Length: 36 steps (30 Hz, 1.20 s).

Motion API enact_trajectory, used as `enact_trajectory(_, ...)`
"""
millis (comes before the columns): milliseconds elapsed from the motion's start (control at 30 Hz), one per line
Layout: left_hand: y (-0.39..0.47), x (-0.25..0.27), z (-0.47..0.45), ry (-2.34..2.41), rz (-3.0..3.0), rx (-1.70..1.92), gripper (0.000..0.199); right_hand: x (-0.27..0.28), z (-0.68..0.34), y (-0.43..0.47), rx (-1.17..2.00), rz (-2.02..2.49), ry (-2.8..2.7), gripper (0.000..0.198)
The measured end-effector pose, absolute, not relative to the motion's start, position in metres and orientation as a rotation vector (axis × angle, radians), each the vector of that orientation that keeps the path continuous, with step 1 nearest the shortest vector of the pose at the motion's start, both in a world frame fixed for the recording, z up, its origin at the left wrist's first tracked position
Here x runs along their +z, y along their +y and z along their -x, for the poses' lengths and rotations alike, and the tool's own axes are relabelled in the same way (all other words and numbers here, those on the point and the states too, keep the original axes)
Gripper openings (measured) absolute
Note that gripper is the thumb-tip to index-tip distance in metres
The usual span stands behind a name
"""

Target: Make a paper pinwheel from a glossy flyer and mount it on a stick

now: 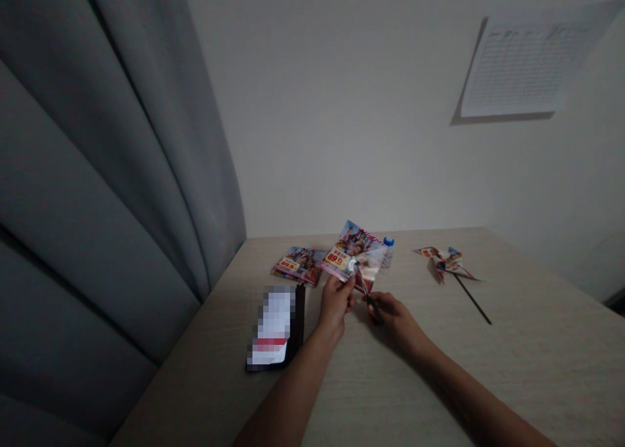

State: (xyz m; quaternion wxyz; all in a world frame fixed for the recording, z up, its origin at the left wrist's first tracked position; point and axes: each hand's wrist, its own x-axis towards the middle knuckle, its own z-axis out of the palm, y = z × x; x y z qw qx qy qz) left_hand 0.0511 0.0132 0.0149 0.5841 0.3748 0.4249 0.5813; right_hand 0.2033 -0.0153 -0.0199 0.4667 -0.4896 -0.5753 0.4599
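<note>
My left hand (336,302) grips the lower edge of a glossy printed paper sheet (359,242), which is held up above the table. The sheet shows a colourful picture and a yellow "89.9" label. In my right hand (393,317) is a pair of scissors (374,308) with dark handles, fingers wrapped round them. The scissor blades lie along the lower part of the sheet, pointing up toward its middle. Behind and left of my left hand rests a stack of similar printed sheets (299,265).
A phone in a dark case (273,330) lies left of my forearm, its screen blurred. To the right lies a paper pinwheel (446,261) on a dark stick. A blue-capped bottle (388,252) stands behind the sheet. A grey curtain (122,174) borders the table's left side.
</note>
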Motion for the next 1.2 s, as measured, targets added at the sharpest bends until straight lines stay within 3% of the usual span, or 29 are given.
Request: enact_trajectory(1200,0.0196,0.0108,-0.0468,0.988,-0.855,1.385,0.051,-0.0188,-0.2075,-0.0158,0.956,1.299,-1.588,0.049)
